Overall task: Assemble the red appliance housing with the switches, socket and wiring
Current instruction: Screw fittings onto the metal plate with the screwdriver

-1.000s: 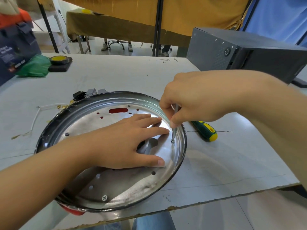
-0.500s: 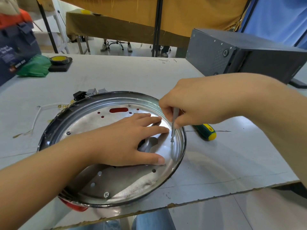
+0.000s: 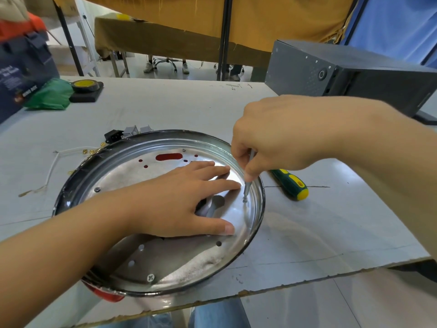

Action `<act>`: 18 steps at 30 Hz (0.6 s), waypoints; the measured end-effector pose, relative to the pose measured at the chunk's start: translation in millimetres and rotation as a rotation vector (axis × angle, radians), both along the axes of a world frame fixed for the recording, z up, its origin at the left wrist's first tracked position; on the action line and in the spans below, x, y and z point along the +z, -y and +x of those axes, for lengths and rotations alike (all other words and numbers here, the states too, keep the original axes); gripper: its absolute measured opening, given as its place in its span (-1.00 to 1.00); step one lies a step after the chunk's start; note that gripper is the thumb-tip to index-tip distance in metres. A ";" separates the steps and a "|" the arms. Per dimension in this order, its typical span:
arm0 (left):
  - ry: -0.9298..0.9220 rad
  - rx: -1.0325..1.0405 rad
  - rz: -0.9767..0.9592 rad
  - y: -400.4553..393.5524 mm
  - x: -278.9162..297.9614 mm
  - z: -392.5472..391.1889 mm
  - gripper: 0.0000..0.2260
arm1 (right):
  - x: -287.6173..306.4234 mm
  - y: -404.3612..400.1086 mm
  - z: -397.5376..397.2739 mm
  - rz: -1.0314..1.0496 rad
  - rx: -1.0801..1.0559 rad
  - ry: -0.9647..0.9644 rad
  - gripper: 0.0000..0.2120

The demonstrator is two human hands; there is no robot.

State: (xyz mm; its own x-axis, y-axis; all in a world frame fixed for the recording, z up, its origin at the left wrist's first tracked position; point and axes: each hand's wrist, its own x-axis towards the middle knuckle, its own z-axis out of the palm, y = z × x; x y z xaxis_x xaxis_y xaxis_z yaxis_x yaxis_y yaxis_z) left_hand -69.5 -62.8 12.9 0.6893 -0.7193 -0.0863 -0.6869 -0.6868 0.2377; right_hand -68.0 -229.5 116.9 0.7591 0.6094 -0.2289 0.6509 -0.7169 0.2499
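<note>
Little changed since a moment ago: slim metal screwdriver bit (image 3: 247, 184) still upright on a small screw (image 3: 245, 199) inside the round shiny metal housing base (image 3: 256, 209), pinched by right hand (image 3: 272, 140). Left hand (image 3: 175, 200) flat, fingers straight, pressing the base. Green-and-yellow screwdriver handle (image 3: 289, 184) just right of it.

we see a shiny silver metal plate (image 3: 165, 261) with a black rim, red showing through its slot and small holes, and a red housing (image 3: 104, 293) edge peeking out beneath at the table's near edge. the table (image 3: 165, 110) is pale grey. a screwdriver handle (image 3: 289, 184) by the right edge is green with yellow patches. near the far left corner we find a green bag (image 3: 48, 95) and a black tape roll (image 3: 82, 85) with a yellow centre.
</note>
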 end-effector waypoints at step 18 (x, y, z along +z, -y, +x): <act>-0.009 -0.009 -0.009 1.7 3.0 -2.7 -0.30 | -8.2 2.9 -10.6 0.014 0.054 -0.044 -0.93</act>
